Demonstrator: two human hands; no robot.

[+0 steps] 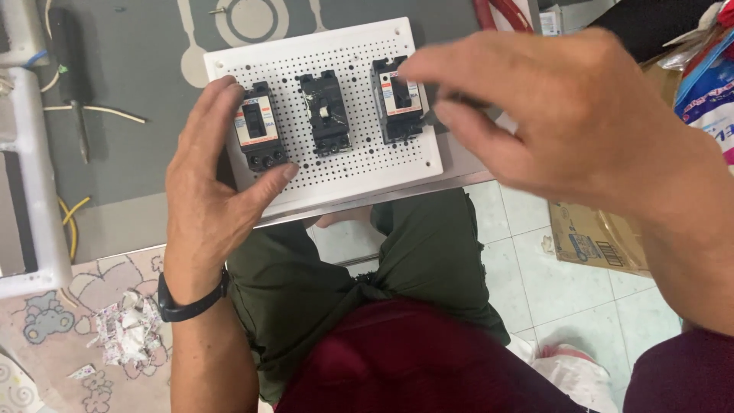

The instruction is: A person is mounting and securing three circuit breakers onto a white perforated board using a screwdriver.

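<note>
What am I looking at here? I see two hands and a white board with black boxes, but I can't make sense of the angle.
The camera sits on a person's head and looks down, so you see their own lap and both bare hands. No machine is involved. A white perforated board rests on a grey table and carries three black circuit breakers in a row. The left hand, with a black wristband, steadies the board's left edge beside the first breaker. The right hand hovers blurred by the third breaker; whether it holds anything small I cannot tell. A screwdriver and loose wires lie to the left.
</note>
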